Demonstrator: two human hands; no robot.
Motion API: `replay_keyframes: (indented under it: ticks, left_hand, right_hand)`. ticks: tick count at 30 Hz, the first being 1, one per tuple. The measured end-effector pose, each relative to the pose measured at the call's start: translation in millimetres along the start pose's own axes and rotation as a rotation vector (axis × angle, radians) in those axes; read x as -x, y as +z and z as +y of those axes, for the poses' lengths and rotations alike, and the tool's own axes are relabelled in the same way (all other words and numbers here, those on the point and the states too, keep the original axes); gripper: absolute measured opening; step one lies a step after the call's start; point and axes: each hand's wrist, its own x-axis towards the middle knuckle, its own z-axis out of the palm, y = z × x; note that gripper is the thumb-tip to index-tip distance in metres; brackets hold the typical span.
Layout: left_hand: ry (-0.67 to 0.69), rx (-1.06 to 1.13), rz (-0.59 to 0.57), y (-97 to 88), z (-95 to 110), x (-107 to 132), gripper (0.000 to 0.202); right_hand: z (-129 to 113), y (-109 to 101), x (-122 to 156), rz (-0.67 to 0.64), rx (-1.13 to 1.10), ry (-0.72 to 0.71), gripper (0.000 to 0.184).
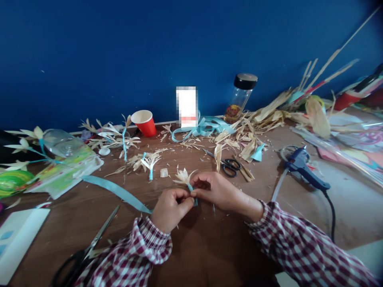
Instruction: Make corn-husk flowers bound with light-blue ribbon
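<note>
A small pale flower of dried husk strips (183,175) stands up between my hands, its short stem wrapped in light blue ribbon. My left hand (171,208) pinches the base of the stem between thumb and fingers. From the right, my right hand (220,192) is closed on the same stem just under the petals. A long light blue ribbon (119,191) lies across the table and runs behind my left hand; my fingers hide where it meets the stem. Another husk flower with a blue stem (151,163) lies beyond my hands.
Large scissors (103,229) lie by my left sleeve, and smaller scissors (230,167) beyond my right hand. At right rests a blue glue gun (308,167) with its cord. A red cup (144,122), coiled ribbon (209,125), a tilted bottle (239,97) and loose husks (272,115) line the wall.
</note>
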Motion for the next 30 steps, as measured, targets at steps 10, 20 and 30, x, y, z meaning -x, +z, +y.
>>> replay_keyframes:
  ticks: [10, 20, 30]
  left_hand:
    - [-0.035, 0.052, -0.003, -0.4, -2, 0, 0.023]
    - [-0.066, 0.395, 0.024, -3.1, -14, -5, 0.023]
    - [0.021, 0.537, 0.240, 2.7, -23, -6, 0.022]
  right_hand:
    - [-5, -3, 1, -0.049, 0.015, -0.027, 0.010]
    - [-6, 6, 4, 0.167, -0.225, 0.195, 0.019]
    - [-17, 3, 5, 0.026, -0.278, 0.331, 0.031]
